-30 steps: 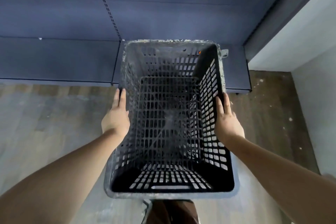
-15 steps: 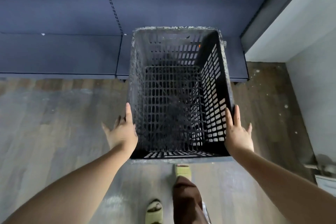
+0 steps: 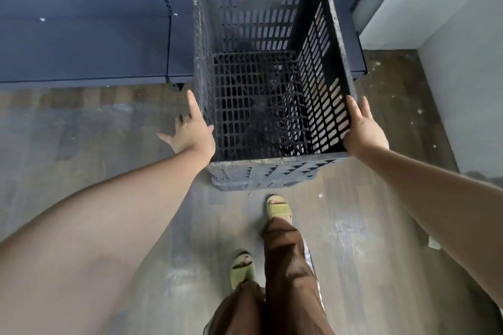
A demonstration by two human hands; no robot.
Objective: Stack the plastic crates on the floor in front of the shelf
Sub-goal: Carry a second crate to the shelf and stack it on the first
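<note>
A tall black slatted plastic crate [image 3: 315, 68] with a scuffed grey rim stands upright on the floor, its far end against the base of the dark blue shelf [image 3: 81, 49]. Whether another crate is nested under it I cannot tell. My left hand [image 3: 190, 130] is beside the crate's near left corner, fingers spread, with only the index finger near the rim. My right hand [image 3: 363, 128] lies flat and open against the near right corner of the rim, gripping nothing.
Grey wooden floor [image 3: 81, 144] stretches to the left of the crate. A white wall [image 3: 462, 90] closes the right side, close to the crate. My feet in pale green sandals [image 3: 277, 209] stand just behind the crate.
The crate went from held between my palms close to me down to the floor by the shelf. Both hands let go and slid back to its near corners.
</note>
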